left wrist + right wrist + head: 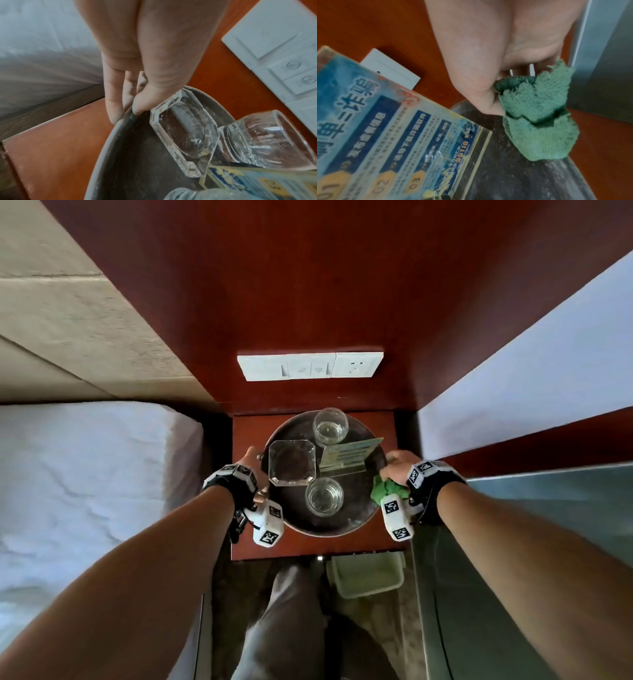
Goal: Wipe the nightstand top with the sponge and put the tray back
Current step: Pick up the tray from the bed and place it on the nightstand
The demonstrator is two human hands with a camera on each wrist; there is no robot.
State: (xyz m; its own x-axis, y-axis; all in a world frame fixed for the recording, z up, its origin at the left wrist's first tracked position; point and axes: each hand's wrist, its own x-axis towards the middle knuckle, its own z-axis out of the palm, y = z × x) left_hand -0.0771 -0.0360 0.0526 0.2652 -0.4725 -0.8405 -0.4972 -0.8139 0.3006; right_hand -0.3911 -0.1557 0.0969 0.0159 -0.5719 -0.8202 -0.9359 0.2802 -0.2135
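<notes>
A round dark metal tray (359, 523) is over the red-brown nightstand top (246, 426); whether it rests on it I cannot tell. It carries two glass tumblers (330, 426) (323, 496), a square glass ashtray (292, 462) and a clear stand with a printed card (349, 455). My left hand (253, 463) pinches the tray's left rim (109, 136), thumb inside and fingers (115, 105) outside. My right hand (397, 465) grips the right rim together with a green sponge cloth (385, 491) (539, 121), which hangs over the tray's edge (573, 173).
A white switch and socket panel (310, 367) sits on the wood wall behind the nightstand. A bed with a white sheet (85, 474) lies close on the left, a grey surface (548, 542) on the right. A pale bin (368, 575) stands on the floor in front.
</notes>
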